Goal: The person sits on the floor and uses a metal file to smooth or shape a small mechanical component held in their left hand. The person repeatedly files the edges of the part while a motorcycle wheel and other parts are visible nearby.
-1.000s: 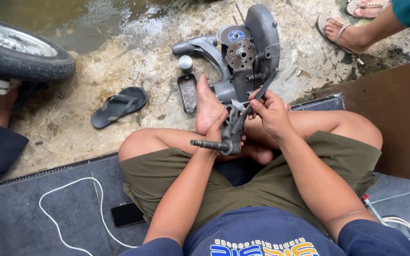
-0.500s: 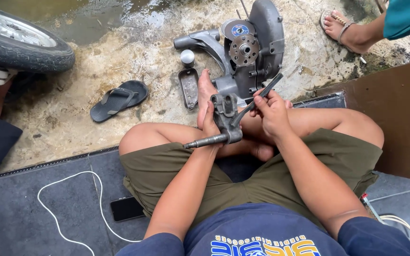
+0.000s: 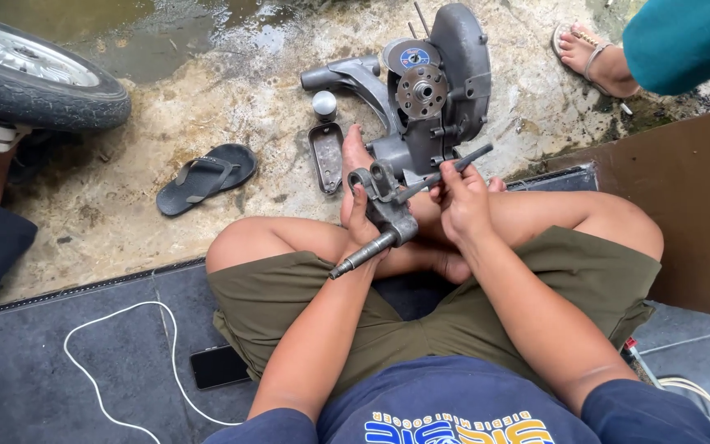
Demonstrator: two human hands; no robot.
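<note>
Hands grip tight: left hand (image 3: 365, 226) around metal bracket (image 3: 388, 205), right hand (image 3: 462, 197) around rod (image 3: 445, 170).

tyre (image 3: 39, 78) far left | black sandal (image 3: 205, 177) on wet ground | phone (image 3: 218, 366), white cable (image 3: 117, 362) on mat

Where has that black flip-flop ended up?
In the head view, the black flip-flop lies on the wet concrete ground at left of centre, below the tyre and left of the small oblong metal cover.
</note>
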